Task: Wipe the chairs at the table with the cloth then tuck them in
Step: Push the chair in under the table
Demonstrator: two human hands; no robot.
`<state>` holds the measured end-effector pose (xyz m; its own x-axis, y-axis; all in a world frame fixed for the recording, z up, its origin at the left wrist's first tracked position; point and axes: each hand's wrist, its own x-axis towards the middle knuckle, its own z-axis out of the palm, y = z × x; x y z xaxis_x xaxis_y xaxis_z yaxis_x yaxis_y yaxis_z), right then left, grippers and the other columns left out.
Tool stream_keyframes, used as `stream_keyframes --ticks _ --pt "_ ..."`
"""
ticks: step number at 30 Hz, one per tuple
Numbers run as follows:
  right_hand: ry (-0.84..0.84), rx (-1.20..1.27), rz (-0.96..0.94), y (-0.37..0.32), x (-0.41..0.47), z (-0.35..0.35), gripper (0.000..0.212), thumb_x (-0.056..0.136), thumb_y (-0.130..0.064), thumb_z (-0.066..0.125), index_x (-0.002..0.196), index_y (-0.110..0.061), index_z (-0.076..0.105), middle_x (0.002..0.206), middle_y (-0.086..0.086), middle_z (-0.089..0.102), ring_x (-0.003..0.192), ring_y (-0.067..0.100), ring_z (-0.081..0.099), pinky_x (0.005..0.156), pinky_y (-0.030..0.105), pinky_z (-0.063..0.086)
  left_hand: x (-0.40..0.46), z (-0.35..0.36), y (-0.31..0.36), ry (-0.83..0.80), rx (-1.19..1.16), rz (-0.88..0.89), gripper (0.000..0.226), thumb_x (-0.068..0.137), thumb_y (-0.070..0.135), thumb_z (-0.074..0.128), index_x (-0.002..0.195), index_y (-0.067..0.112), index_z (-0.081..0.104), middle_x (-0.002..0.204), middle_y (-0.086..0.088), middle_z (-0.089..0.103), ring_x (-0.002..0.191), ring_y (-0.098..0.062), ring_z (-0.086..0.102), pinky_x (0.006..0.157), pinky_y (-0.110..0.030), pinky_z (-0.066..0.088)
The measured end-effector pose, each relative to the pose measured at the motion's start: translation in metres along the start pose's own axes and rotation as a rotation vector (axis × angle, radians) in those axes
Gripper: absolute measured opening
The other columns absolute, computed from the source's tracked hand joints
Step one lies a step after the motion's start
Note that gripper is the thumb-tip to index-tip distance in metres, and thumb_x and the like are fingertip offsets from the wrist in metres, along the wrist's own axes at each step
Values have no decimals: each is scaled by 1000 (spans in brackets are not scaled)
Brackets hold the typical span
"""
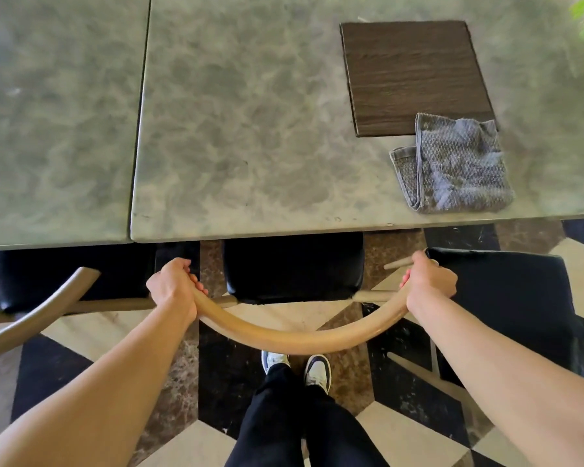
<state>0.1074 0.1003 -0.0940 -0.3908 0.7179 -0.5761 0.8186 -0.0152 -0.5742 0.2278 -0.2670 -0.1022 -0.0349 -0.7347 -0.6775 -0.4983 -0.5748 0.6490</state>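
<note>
A chair with a black seat point(294, 264) and a curved light wooden backrest point(290, 340) stands in front of me, its seat partly under the marble table point(243, 129). My left hand point(174, 286) grips the left end of the backrest. My right hand point(429, 281) grips the right end. A folded grey cloth point(459, 166) lies on the table near its front edge, to the right, with neither hand on it.
A dark wooden board point(408, 75) lies on the table behind the cloth. A second chair point(48, 274) sits at the left, tucked under the table. A third black-seated chair point(506, 298) stands at the right, away from the table. My feet point(297, 367) stand on patterned floor tiles.
</note>
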Motion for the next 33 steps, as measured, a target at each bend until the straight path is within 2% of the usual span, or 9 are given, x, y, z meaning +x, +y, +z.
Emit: stream_keyframes --ticks 3,6,11,17,21,26,33 --pt "4 8 2 -2 3 5 27 81 -30 71 67 -7 66 51 5 64 37 19 57 47 31 50 2 8 1 4 -32 15 17 76 13 60 61 15 52 38 0 46 28 -15 35 35 -22 35" --pt "2 12 12 -6 7 10 26 81 -29 72 68 -7 67 48 4 63 37 19 58 46 30 50 4 15 3 0 -39 27 21 79 14 60 60 16 50 37 2 45 27 -14 34 34 -19 33" --pt "-17 3 8 -12 10 14 27 84 -31 71 71 -8 67 51 4 64 36 16 57 43 27 49 2 23 5 -14 -106 -32 36 97 28 46 63 16 46 51 -3 43 32 -15 32 36 -21 28" --pt "-25 8 0 -18 7 21 26 84 -30 72 73 -7 68 52 5 64 36 17 55 44 28 50 -5 14 16 -44 -129 -52 37 92 38 47 68 11 54 56 -8 51 41 -20 42 47 -29 37" --pt "-29 40 -14 -21 4 26 21 84 -26 72 78 -7 68 54 5 64 32 14 52 41 25 47 0 13 20 -41 -135 -51 38 90 41 49 68 10 55 55 -8 52 40 -21 43 47 -28 38" --pt "-33 39 -15 -23 2 27 21 84 -25 71 74 -8 67 50 4 62 31 13 51 37 23 45 5 14 20 -45 -132 -61 42 85 47 49 68 10 57 51 -7 53 39 -20 44 46 -27 40" --pt "-49 139 13 -28 1 23 34 83 -42 54 75 -10 63 54 3 61 34 16 49 42 27 45 -4 18 16 -32 -146 -58 47 85 52 48 70 9 57 52 -7 52 39 -19 42 46 -26 39"
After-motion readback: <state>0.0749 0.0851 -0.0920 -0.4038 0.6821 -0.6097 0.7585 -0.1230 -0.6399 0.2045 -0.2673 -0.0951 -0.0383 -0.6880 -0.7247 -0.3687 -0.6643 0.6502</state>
